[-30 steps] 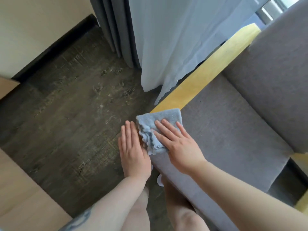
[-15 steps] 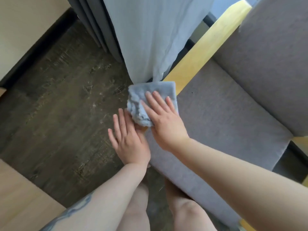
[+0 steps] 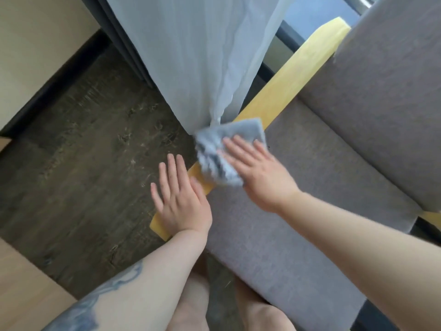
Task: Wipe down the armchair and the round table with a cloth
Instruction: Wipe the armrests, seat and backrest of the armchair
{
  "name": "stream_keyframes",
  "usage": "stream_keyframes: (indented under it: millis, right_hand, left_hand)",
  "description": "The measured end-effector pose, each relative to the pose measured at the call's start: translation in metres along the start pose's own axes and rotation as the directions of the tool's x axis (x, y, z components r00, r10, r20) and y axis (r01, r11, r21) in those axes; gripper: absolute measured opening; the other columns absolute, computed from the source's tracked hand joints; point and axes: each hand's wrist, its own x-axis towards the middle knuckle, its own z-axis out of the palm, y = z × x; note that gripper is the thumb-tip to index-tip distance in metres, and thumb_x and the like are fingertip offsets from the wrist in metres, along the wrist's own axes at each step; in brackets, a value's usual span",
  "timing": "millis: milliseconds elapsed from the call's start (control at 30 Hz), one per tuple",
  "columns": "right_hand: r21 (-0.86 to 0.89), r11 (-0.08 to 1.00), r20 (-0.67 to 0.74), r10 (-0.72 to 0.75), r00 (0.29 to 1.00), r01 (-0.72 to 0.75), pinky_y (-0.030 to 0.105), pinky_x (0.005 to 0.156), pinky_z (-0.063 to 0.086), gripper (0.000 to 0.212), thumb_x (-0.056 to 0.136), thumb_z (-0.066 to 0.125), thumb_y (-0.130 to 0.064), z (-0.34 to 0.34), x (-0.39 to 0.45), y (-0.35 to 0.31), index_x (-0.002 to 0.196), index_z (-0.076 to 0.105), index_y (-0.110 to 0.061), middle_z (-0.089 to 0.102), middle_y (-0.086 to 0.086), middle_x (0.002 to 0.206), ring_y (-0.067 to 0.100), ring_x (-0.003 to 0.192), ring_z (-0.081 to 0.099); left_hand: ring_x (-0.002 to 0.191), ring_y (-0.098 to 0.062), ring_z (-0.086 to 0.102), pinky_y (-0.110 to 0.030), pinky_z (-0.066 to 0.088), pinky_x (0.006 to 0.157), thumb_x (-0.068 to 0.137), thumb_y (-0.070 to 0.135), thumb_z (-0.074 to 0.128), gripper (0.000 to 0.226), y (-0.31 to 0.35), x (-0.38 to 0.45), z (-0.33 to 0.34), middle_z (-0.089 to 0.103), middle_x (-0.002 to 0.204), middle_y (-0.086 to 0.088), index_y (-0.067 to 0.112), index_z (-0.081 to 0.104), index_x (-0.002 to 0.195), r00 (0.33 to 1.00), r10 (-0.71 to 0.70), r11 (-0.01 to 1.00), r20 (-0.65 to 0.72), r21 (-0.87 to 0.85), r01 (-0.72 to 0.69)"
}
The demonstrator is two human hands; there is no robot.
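Observation:
The armchair has a grey seat cushion (image 3: pixel 322 187), a grey back cushion (image 3: pixel 381 103) and a yellow wooden armrest (image 3: pixel 298 70) along its left side. A folded pale blue cloth (image 3: pixel 243 132) lies across the armrest and the seat's edge. My right hand (image 3: pixel 260 173) presses flat on the cloth with straight fingers. Flat on the near end of the armrest rests my left hand (image 3: pixel 181 199), fingers spread, holding nothing. The round table is out of view.
A sheer white curtain (image 3: pixel 191 56) hangs down to the armrest, touching the cloth's far corner; grey drapes (image 3: pixel 124 39) hang behind it. Dark wood floor (image 3: pixel 83 151) lies left of the chair. A light wooden surface (image 3: pixel 21 290) sits at the bottom left. My knees show below.
My right hand has slid the cloth away from me along the armrest, reaching the curtain's hem. My left hand has stayed flat on the armrest's near end.

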Motion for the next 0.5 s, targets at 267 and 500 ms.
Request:
stream_keyframes:
  millis: [267,500]
  right_hand:
    - [0.043,0.999,0.07,-0.005,0.998,0.002,0.041,0.119,0.008,0.065,0.088,0.036,-0.022,0.015,-0.02,-0.046,0.152,0.022,-0.027,0.016,-0.003,0.159,0.018,0.147,0.008]
    - [0.173,0.973,-0.033,0.16,0.987,-0.152,0.04,0.118,0.003,0.055,0.092,0.042,-0.022,0.037,-0.005,-0.124,0.147,0.035,-0.023,0.024,0.0,0.157,0.019,0.147,0.011]
  left_hand:
    - [0.147,-0.017,0.014,-0.043,0.012,0.117,0.092,0.031,0.024,0.06,-0.016,-0.01,-0.009,0.02,0.158,-0.001,0.016,0.027,0.15,0.997,0.019,0.996,0.071,-0.084,-0.012]
    - [0.145,-0.027,0.019,-0.034,0.014,0.118,0.096,0.031,0.03,0.057,-0.042,-0.049,-0.01,0.027,0.154,-0.011,0.002,0.031,0.146,0.993,-0.117,0.925,0.013,-0.362,0.114]
